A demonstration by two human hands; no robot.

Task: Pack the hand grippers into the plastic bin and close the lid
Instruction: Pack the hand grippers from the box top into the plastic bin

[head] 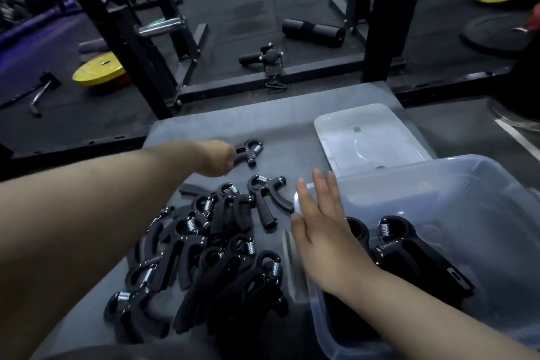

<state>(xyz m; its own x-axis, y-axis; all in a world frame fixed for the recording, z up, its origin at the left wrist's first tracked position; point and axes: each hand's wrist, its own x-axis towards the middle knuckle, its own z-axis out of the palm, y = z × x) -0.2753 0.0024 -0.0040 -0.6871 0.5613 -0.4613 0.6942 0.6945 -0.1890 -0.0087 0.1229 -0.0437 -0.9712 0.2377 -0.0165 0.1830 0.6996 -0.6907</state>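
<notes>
Black hand grippers (204, 254) with steel springs lying heaped on the grey platform; one lone gripper (249, 152) sitting apart, farther back. Clear plastic bin (482, 184) standing open, holding a few grippers (409, 245). Lid (368, 134) lying flat behind it.

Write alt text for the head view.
A left hand closes on a lone black spring hand gripper on a grey table, beyond a pile. The open right hand hovers at the clear plastic bin, its lid lying behind.
</notes>
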